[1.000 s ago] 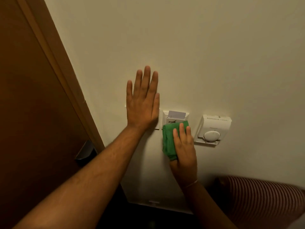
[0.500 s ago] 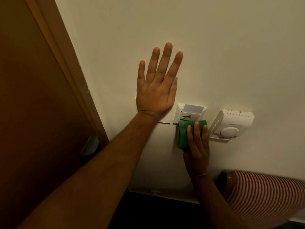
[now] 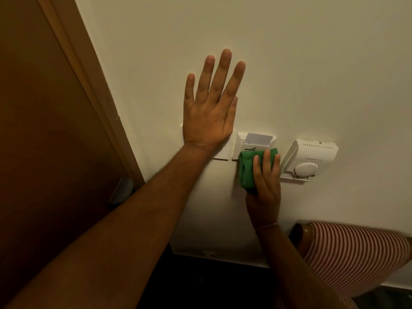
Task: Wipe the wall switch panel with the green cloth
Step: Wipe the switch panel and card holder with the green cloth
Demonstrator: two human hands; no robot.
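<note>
A white switch panel (image 3: 223, 152) is fixed to the cream wall, mostly hidden under my left hand (image 3: 209, 112), which lies flat and open on the wall with fingers spread upward. Right beside it is a white key-card holder (image 3: 252, 141) with a card standing in its slot. My right hand (image 3: 265, 181) presses a folded green cloth (image 3: 246, 170) against the lower part of the card holder and the wall beneath it.
A white thermostat (image 3: 310, 159) with a round dial hangs just right of the cloth. A brown door (image 3: 44, 130) with a metal handle (image 3: 121, 190) and its frame fill the left. A red-and-white striped cushion (image 3: 354, 257) sits at the lower right.
The view has shifted, so the panel and both hands sit slightly lower in the frame. My right hand with the cloth stays on the card holder's lower part; my left hand stays flat.
</note>
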